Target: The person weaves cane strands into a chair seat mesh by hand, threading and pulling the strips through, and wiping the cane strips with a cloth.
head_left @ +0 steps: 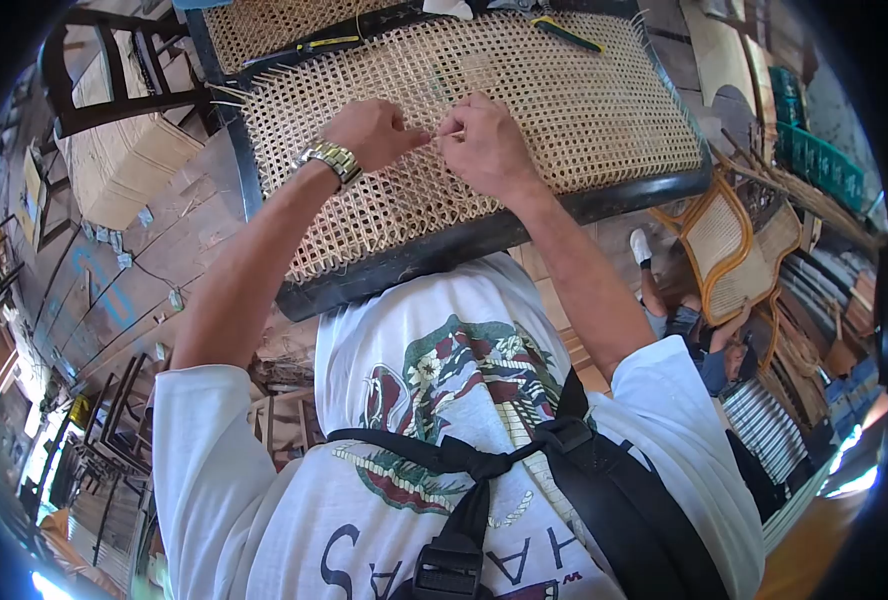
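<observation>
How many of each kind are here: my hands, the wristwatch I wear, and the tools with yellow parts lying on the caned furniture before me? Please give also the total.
Hands: 2 (left hand, right hand)
Gold-toned wristwatch: 1
Tools with yellow parts: 2 (left tool, right tool)
Total: 5

Pale tan woven cane panel [569, 125], with an open lattice of small, regular holes, set within a glossy black frame [614, 203] with a rounded near-right corner. Placed slantwise across the upper middle of the view. Fringed with short, loose cane ends [228, 97] at the far-left corner.
</observation>
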